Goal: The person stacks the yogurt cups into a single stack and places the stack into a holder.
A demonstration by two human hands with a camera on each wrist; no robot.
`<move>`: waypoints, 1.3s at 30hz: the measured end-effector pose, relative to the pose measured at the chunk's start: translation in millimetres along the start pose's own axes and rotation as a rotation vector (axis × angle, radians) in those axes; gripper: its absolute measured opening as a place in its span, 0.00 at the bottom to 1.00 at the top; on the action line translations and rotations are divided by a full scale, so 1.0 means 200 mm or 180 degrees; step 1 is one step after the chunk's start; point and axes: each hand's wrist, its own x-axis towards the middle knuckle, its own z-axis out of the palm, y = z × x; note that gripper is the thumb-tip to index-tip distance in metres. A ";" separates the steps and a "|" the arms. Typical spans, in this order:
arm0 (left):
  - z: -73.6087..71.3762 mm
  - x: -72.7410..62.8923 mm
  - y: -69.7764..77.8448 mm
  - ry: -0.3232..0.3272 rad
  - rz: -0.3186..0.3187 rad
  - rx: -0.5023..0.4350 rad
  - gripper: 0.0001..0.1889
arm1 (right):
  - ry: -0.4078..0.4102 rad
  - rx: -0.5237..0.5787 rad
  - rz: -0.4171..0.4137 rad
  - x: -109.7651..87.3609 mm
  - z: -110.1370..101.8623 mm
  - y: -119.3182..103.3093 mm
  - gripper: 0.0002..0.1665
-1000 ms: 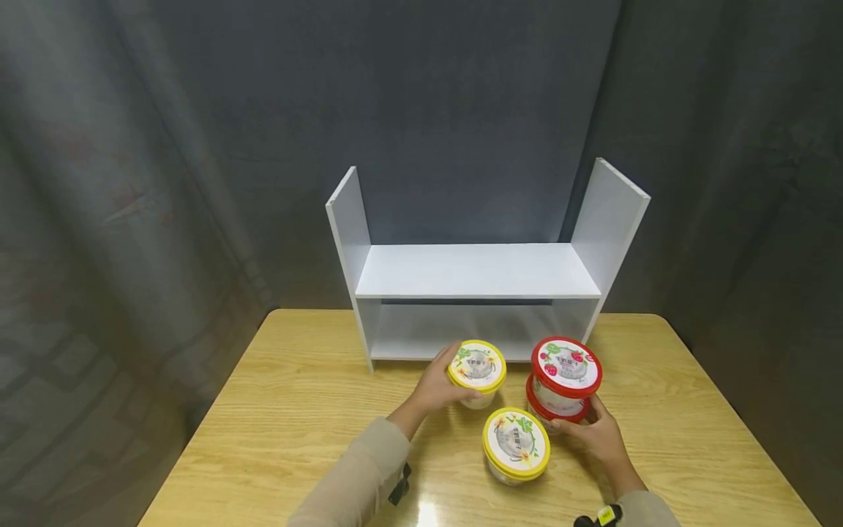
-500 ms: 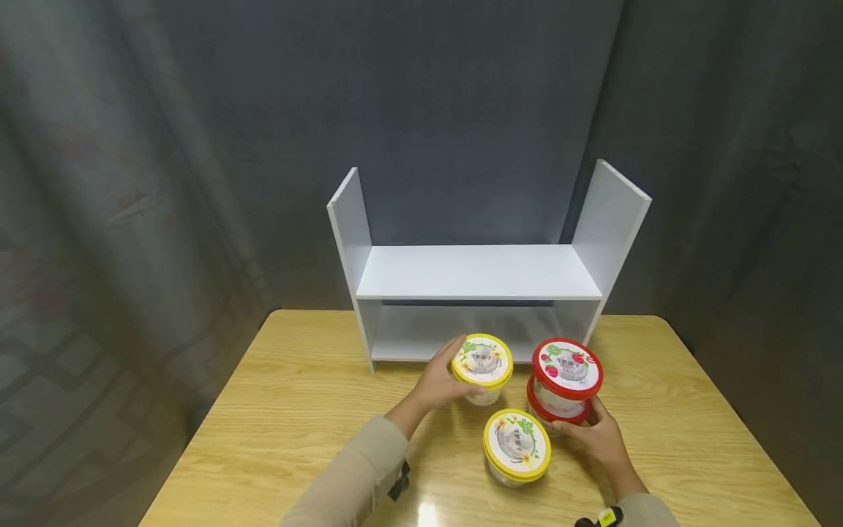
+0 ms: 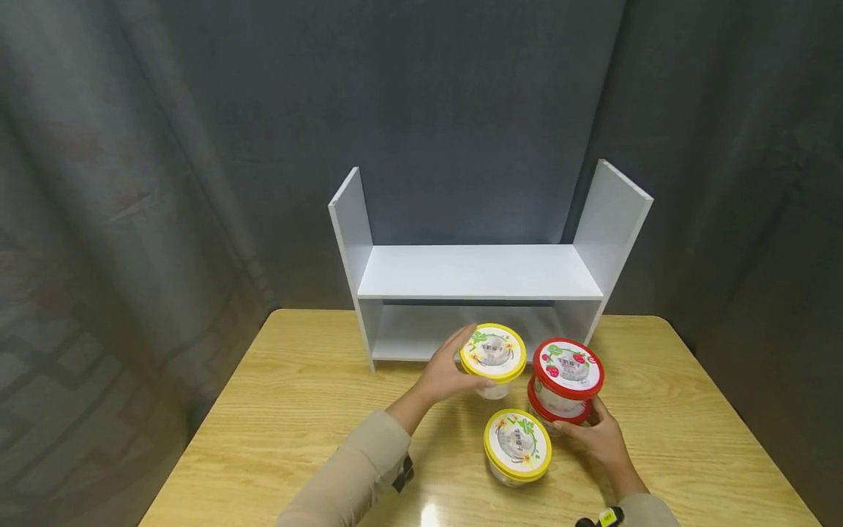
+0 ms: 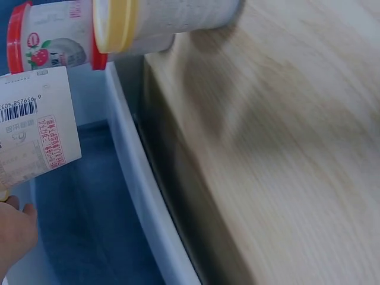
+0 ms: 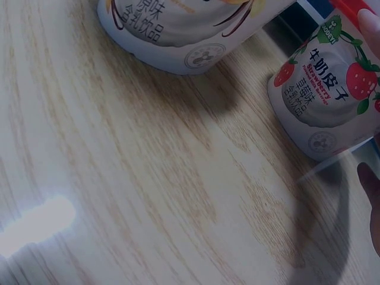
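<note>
My left hand (image 3: 443, 375) grips a yellow-lidded tub (image 3: 492, 355) by its side, raised off the table in front of the shelf. Its barcode label (image 4: 35, 127) shows in the left wrist view. Two red-lidded tubs are stacked to its right. The upper tub (image 3: 568, 366) rests on the lower tub (image 3: 556, 411), a little off centre. My right hand (image 3: 598, 438) holds the lower one, thumb in front and fingers at its right side. Strawberries are printed on that tub (image 5: 326, 83). A second yellow-lidded tub (image 3: 517, 444) stands on the table nearer me, untouched.
A white two-level shelf (image 3: 481, 271) with tall side panels stands at the back of the wooden table (image 3: 296, 410). Its lower level lies just behind the tubs. Grey curtains (image 3: 461, 110) hang behind and at both sides.
My left hand has lifted the yellow-lidded tub and carried it right, close to the red stack. The right hand, the red-lidded tubs and the near yellow-lidded tub have stayed in place.
</note>
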 end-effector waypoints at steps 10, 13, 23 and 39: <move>-0.02 0.02 0.10 -0.0062 0.0068 0.0056 0.51 | 0.0027 0.0129 -0.0148 0.00 0.00 0.01 0.50; -0.02 0.02 0.13 -0.0072 0.0117 0.0041 0.51 | 0.0016 0.0176 -0.0124 0.00 0.00 0.00 0.49; -0.03 0.05 0.21 -0.0094 0.0326 0.0013 0.50 | -0.0024 0.0152 -0.0011 0.00 0.00 0.00 0.51; 0.04 0.13 0.34 -0.0182 0.0445 0.0036 0.50 | -0.0047 0.0275 0.0138 0.01 0.01 0.01 0.51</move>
